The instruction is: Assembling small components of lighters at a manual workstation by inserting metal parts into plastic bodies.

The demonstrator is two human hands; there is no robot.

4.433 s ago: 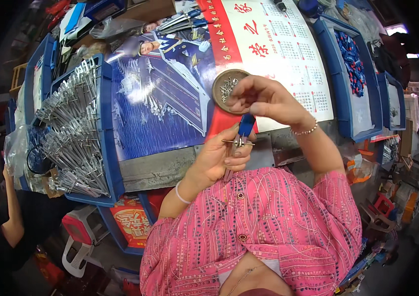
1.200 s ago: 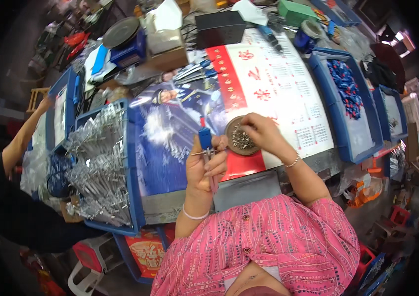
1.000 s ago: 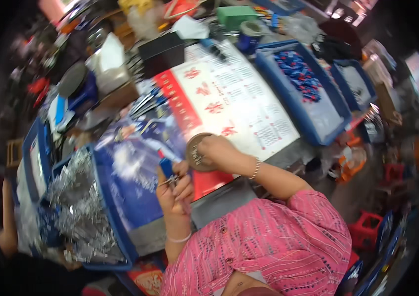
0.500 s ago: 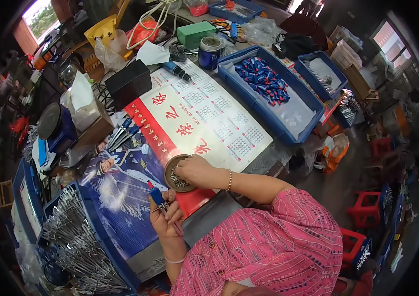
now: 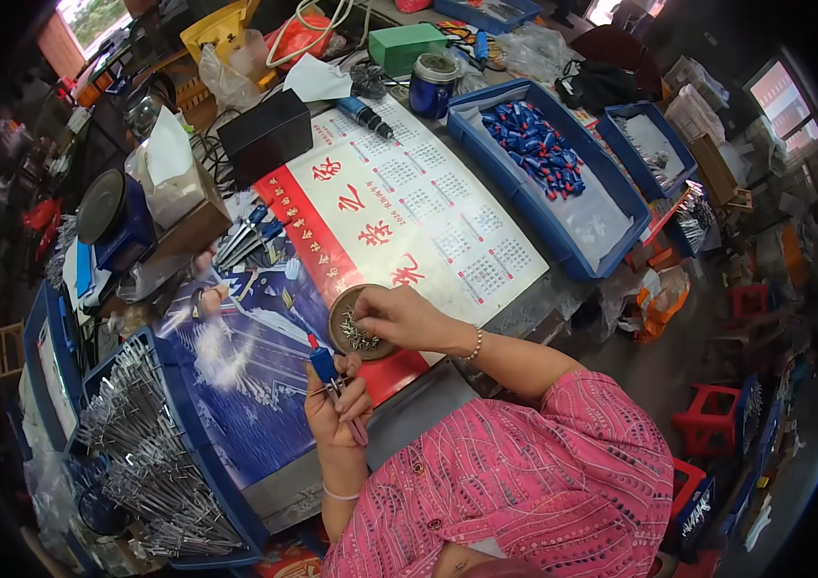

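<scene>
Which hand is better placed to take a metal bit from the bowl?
The right hand, I'd judge: its fingertips are over the bowl, at the metal bits. The left hand is occupied, gripping a blue piece beside the bowl.

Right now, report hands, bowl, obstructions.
Left hand: gripping blue red-tipped piece. Right hand: over bowl of small metal parts, pinch unclear. It hides bowl's right side.
</scene>
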